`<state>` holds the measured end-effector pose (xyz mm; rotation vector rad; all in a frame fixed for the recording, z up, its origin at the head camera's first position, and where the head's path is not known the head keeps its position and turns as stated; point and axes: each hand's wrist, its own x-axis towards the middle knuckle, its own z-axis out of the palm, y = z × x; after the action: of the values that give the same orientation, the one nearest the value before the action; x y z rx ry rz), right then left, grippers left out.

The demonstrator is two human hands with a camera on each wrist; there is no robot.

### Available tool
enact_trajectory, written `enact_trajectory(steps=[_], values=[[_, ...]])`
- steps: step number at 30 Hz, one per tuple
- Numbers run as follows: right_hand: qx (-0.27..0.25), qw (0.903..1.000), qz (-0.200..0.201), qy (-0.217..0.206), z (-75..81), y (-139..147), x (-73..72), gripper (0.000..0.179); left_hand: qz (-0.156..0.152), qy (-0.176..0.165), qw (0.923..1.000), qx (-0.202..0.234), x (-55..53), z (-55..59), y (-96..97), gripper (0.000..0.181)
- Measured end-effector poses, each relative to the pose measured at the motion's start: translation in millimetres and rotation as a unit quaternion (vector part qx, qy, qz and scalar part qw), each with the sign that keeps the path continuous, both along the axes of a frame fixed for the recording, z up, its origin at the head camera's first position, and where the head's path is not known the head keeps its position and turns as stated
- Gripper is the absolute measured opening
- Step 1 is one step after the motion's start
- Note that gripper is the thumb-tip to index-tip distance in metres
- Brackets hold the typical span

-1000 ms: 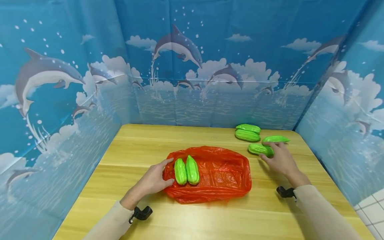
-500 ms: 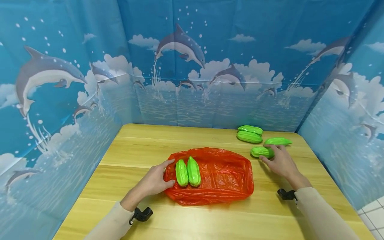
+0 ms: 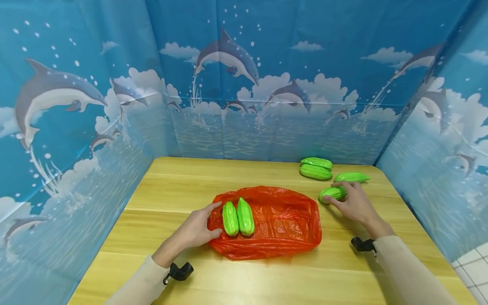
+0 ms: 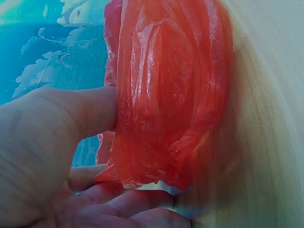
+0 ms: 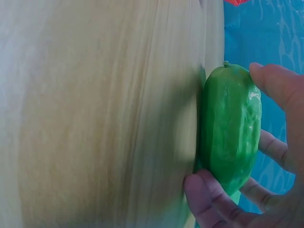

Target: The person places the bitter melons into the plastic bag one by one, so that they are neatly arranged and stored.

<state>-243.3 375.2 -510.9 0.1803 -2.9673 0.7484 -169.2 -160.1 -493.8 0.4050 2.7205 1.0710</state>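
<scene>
A red plastic bag (image 3: 291,224) lies spread open on the table with two ridged green bitter melons (image 3: 245,218) side by side in its left half. At the bag's left end, my left hand (image 3: 196,226) holds its edge; in the left wrist view the thumb lies against the red film and the fingers reach below it. Over on the right, my right hand (image 3: 352,205) grips another bitter melon (image 5: 231,123), which still lies on the table. Its thumb is at one end, its fingers round the other end and the far side.
Just behind the right hand lies a pointed bitter melon (image 3: 352,177). Two more bitter melons (image 3: 315,171) lie together near the table's back edge. A blue dolphin-print curtain (image 3: 244,127) surrounds the wooden table (image 3: 183,178) at the back and sides.
My right thumb has moved left over the bitter melon's near side, and the fingers have closed around it. My left hand and the bag have stayed in place.
</scene>
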Motion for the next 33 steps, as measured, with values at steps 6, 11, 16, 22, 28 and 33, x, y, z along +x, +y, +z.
enact_trajectory(steps=[6,11,16,22,28,33], values=[[-0.01,0.9999,0.001,-0.001,-1.4,-3.3,-0.9,0.077,-0.006,-0.004,1.0,0.004,-0.4,0.4,-0.5,0.089],[-0.013,0.9999,0.006,-0.001,-4.0,-4.6,0.1,0.075,-0.01,-0.017,0.9998,0.008,0.9,-1.6,-2.1,0.09],[-0.025,0.9996,0.009,-0.003,-3.3,-4.7,3.5,0.083,-0.009,-0.015,0.9998,0.005,0.2,-1.0,-2.7,0.091],[-0.028,0.9996,0.004,-0.002,5.5,-4.9,8.0,0.091,-0.02,0.001,0.9998,0.005,-2.7,1.5,-1.9,0.093],[-0.048,0.9988,0.011,-0.001,11.2,-12.1,13.6,0.09,-0.009,0.008,0.9999,0.004,1.0,0.9,-1.4,0.09],[-0.082,0.9964,0.018,0.015,21.0,-20.7,19.2,0.086,-0.002,0.012,0.9999,0.011,3.3,2.2,-0.5,0.085]])
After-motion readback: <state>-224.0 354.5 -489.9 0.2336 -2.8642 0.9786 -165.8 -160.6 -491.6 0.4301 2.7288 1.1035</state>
